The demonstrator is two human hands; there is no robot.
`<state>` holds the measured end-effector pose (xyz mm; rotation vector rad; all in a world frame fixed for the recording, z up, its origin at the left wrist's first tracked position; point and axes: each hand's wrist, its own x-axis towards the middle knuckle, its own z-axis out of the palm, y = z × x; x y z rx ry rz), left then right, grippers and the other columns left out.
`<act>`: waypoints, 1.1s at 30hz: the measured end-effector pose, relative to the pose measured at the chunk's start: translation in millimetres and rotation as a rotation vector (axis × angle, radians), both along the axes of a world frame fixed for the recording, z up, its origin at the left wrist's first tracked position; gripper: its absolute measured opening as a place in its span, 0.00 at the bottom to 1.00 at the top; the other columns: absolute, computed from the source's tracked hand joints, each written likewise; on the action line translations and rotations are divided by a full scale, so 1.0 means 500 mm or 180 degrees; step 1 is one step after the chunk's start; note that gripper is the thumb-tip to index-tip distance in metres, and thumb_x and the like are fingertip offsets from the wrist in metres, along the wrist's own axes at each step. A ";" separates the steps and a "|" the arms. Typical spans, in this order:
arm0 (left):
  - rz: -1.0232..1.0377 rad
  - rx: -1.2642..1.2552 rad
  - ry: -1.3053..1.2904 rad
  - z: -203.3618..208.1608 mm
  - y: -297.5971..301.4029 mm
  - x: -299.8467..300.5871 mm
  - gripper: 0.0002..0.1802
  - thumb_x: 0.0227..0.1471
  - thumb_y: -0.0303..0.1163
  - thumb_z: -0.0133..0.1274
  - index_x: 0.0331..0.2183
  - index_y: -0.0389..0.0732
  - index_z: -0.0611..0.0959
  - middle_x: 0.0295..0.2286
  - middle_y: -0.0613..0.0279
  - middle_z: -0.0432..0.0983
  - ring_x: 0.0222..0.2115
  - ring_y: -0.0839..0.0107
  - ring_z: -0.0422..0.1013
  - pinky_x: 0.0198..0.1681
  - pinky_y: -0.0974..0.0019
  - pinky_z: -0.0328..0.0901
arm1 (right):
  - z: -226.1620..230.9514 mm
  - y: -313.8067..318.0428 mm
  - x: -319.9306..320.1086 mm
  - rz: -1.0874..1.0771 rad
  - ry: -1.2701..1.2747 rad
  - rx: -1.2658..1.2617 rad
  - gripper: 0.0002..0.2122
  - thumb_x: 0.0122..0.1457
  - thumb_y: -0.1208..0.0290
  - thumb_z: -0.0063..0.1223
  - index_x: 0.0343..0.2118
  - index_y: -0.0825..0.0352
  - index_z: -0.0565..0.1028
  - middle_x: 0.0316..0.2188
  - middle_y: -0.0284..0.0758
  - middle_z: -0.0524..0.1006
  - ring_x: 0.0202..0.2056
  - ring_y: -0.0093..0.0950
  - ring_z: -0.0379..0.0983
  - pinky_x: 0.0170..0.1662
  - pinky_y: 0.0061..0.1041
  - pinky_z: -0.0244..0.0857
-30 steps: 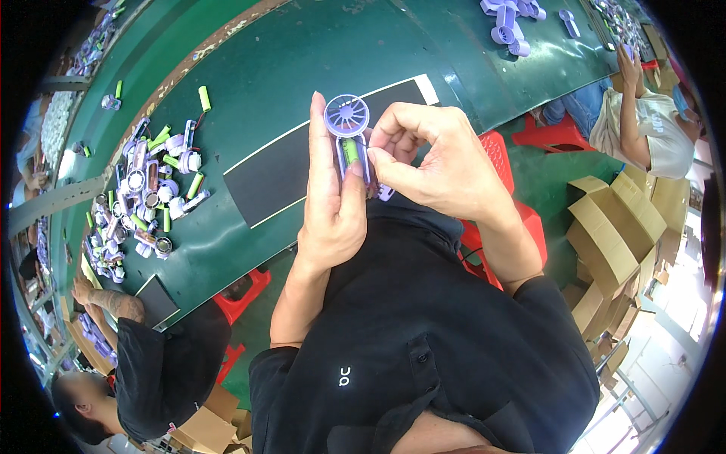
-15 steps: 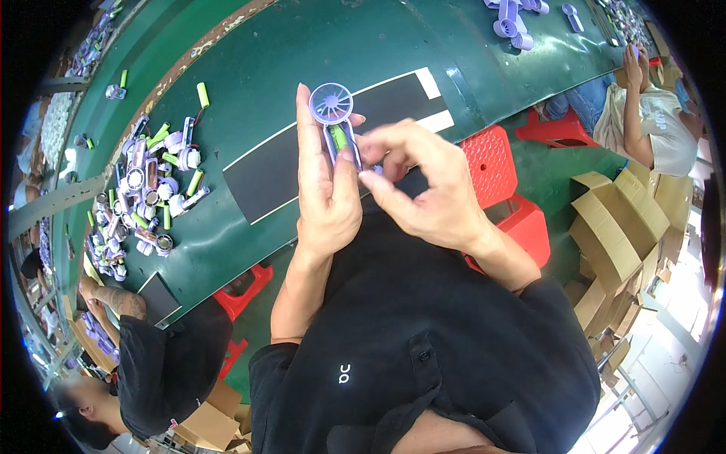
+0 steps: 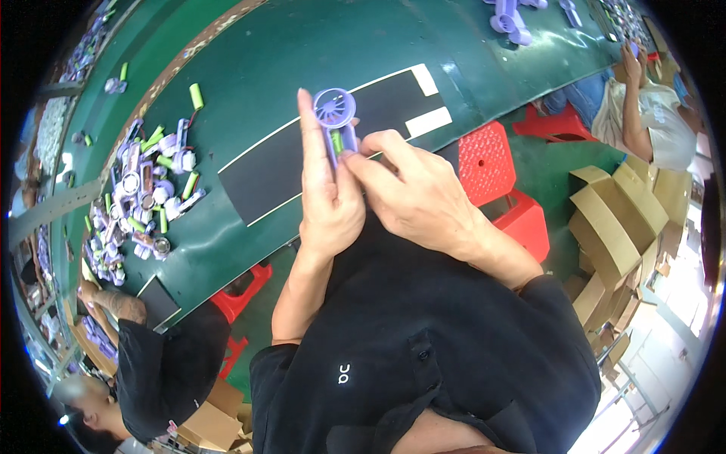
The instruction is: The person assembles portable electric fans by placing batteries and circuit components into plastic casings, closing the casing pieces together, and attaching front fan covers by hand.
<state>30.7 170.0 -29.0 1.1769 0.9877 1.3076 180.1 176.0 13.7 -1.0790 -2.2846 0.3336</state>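
My left hand (image 3: 328,208) grips a purple handheld-fan housing (image 3: 334,108) by its handle, holding it above the table with the round, spoked head pointing away from me. A green cylindrical battery (image 3: 337,141) shows inside the handle's open hollow. My right hand (image 3: 423,193) is bent in from the right, its fingers closed on the handle's lower end beside my left thumb. Its fingertips partly hide the spot they press. Beneath both hands, a black mat (image 3: 265,181) with pale edges lies on the green table (image 3: 257,60).
Left of the mat lies a pile of fan assemblies (image 3: 147,185) with green batteries. More purple housings (image 3: 508,23) sit at the far right. Red stools (image 3: 484,163) and open cardboard boxes (image 3: 609,227) stand to my right. Co-workers sit at both sides.
My right hand has moved in from the right, its spread fingers closing on the lower handle. The fan housing has tilted slightly in my left hand.
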 end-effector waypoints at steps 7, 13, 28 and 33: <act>-0.0002 0.0275 0.0780 -0.019 -0.009 -0.006 0.42 0.62 0.14 0.38 0.71 0.34 0.41 0.63 0.47 0.60 0.58 0.62 0.66 0.62 0.64 0.60 | 0.001 0.020 0.017 0.0245 0.0126 -0.0700 0.09 0.57 0.77 0.56 0.40 0.69 0.75 0.35 0.39 0.72 0.33 0.37 0.77 0.32 0.33 0.74; -0.0202 -0.0595 -0.0607 -0.033 -0.003 0.006 0.43 0.63 0.17 0.38 0.72 0.41 0.41 0.52 0.54 0.68 0.39 0.76 0.68 0.42 0.71 0.68 | -0.019 0.128 0.170 -0.0384 0.0876 -0.0624 0.09 0.58 0.76 0.60 0.42 0.67 0.83 0.32 0.39 0.78 0.30 0.31 0.77 0.34 0.29 0.72; -0.0052 -0.0686 -0.0627 -0.111 0.014 0.014 0.42 0.64 0.24 0.44 0.72 0.43 0.44 0.53 0.52 0.70 0.41 0.74 0.73 0.39 0.72 0.70 | -0.106 0.186 0.231 0.0333 -0.1276 -0.0138 0.09 0.56 0.78 0.57 0.41 0.70 0.80 0.31 0.36 0.72 0.38 0.36 0.75 0.41 0.34 0.73; -0.0131 -0.0688 -0.0507 -0.109 0.013 0.018 0.43 0.63 0.17 0.35 0.73 0.45 0.39 0.52 0.55 0.68 0.40 0.76 0.70 0.42 0.71 0.69 | -0.086 0.203 0.230 0.0638 -0.1422 -0.0250 0.08 0.55 0.79 0.58 0.39 0.69 0.79 0.31 0.37 0.71 0.38 0.37 0.74 0.41 0.36 0.71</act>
